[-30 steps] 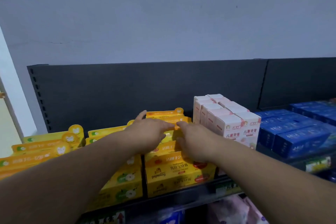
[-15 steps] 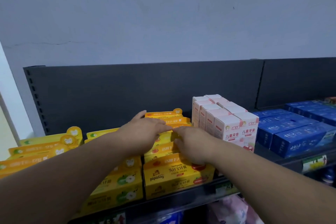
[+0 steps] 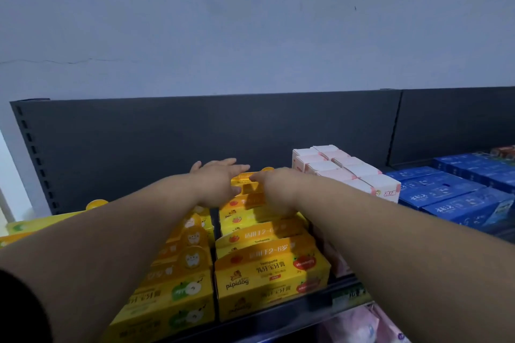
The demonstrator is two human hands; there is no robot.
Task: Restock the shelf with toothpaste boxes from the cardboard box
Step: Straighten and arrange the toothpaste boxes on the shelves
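1. At the rear of the right-hand yellow row, the rearmost yellow toothpaste box [image 3: 248, 185] stands on the shelf [image 3: 303, 305], between both hands.
2. The left hand [image 3: 216, 181] lies straight-fingered over its top, gripping nothing. The right hand [image 3: 278, 188] covers its right end, and I cannot tell its grip.
3. Pressing both ends evenly should seat it square.
4. Its long axis runs left to right, with the printed face toward the aisle.
5. White-and-pink boxes [image 3: 348, 172] stand just beside it on the right, with blue boxes [image 3: 446, 192] beyond.
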